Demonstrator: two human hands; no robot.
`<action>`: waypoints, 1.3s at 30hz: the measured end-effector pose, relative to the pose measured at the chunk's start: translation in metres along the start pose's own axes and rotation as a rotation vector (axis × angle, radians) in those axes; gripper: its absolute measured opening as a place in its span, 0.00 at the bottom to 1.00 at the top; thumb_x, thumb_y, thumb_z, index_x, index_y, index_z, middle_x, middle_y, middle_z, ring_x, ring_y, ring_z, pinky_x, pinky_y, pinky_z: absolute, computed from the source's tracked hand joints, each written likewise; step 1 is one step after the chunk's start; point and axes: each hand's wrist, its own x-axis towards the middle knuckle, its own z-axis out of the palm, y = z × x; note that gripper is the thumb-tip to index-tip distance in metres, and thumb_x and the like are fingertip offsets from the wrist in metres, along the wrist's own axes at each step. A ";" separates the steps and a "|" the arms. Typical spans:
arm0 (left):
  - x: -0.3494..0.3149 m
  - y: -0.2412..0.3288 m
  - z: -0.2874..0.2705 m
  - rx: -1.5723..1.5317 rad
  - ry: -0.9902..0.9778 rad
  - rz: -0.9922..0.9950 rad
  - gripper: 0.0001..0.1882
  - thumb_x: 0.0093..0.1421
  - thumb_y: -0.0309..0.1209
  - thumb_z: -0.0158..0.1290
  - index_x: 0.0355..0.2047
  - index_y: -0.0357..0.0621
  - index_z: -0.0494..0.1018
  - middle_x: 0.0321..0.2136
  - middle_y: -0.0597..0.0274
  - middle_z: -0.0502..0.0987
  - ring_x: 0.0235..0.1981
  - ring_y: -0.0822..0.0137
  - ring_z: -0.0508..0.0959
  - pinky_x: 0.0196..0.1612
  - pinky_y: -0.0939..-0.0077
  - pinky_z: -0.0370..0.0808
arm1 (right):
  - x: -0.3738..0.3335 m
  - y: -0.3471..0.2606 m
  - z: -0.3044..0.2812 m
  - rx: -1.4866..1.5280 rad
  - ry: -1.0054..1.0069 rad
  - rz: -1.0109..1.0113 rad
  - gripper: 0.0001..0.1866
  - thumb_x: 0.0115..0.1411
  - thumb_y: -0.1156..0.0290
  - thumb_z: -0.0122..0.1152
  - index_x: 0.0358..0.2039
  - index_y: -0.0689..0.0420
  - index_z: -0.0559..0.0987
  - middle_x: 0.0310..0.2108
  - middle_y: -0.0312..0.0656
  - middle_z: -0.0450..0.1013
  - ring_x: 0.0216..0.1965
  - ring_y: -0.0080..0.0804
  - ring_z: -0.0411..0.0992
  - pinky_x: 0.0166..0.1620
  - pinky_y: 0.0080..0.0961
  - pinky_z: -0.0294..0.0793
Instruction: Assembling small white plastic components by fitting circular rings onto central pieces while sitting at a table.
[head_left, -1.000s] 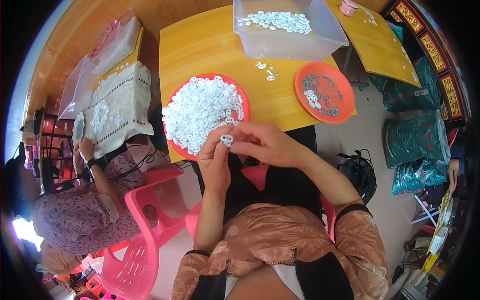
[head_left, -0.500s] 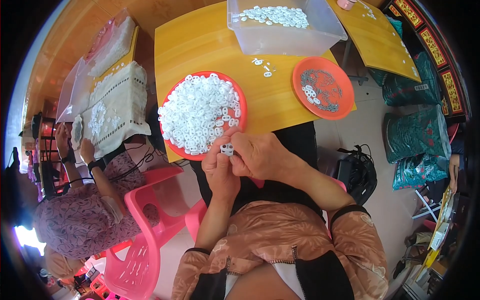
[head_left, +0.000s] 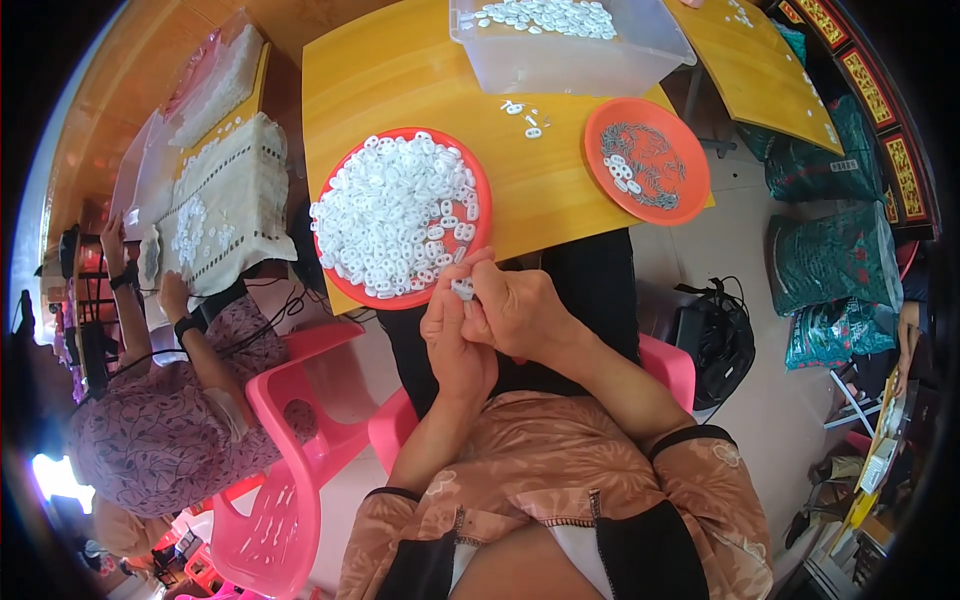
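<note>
Half past ten: smooth white oval plastic pieces (head_left: 390, 205) in a shiny red round plastic basin (head_left: 485, 195). Toward two: dull grey thin metal pins (head_left: 659, 200) on a smooth orange-red round plastic plate (head_left: 690, 145). Near one: a translucent rectangular plastic bin (head_left: 570, 75). Eight: a glossy pink plastic chair (head_left: 285, 500).

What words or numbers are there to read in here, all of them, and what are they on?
None is clear enough to read.
Pale label on a green bag: too small.
Gold marks on the red panels: too blurred to tell if they're writing.
Held white piece: no writing visible.
</note>
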 end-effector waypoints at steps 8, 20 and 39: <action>0.001 -0.006 -0.003 -0.003 0.067 0.002 0.18 0.66 0.35 0.38 0.46 0.31 0.66 0.48 0.51 0.70 0.48 0.67 0.70 0.52 0.76 0.66 | -0.010 0.002 0.006 0.143 -0.028 0.109 0.10 0.53 0.71 0.53 0.32 0.62 0.67 0.21 0.48 0.71 0.21 0.43 0.73 0.21 0.34 0.70; 0.000 -0.002 -0.007 0.160 -0.045 0.151 0.18 0.65 0.34 0.42 0.49 0.32 0.66 0.47 0.50 0.72 0.42 0.69 0.73 0.42 0.81 0.71 | -0.006 -0.009 -0.017 0.794 -0.062 0.516 0.11 0.64 0.69 0.43 0.33 0.63 0.72 0.16 0.35 0.65 0.18 0.17 0.62 0.21 0.16 0.59; -0.006 0.000 -0.024 0.354 0.021 0.116 0.19 0.64 0.31 0.44 0.53 0.35 0.64 0.45 0.52 0.72 0.45 0.64 0.74 0.45 0.77 0.71 | 0.041 0.018 -0.051 0.720 -0.408 0.887 0.16 0.63 0.62 0.49 0.27 0.60 0.76 0.13 0.30 0.65 0.15 0.14 0.60 0.19 0.14 0.57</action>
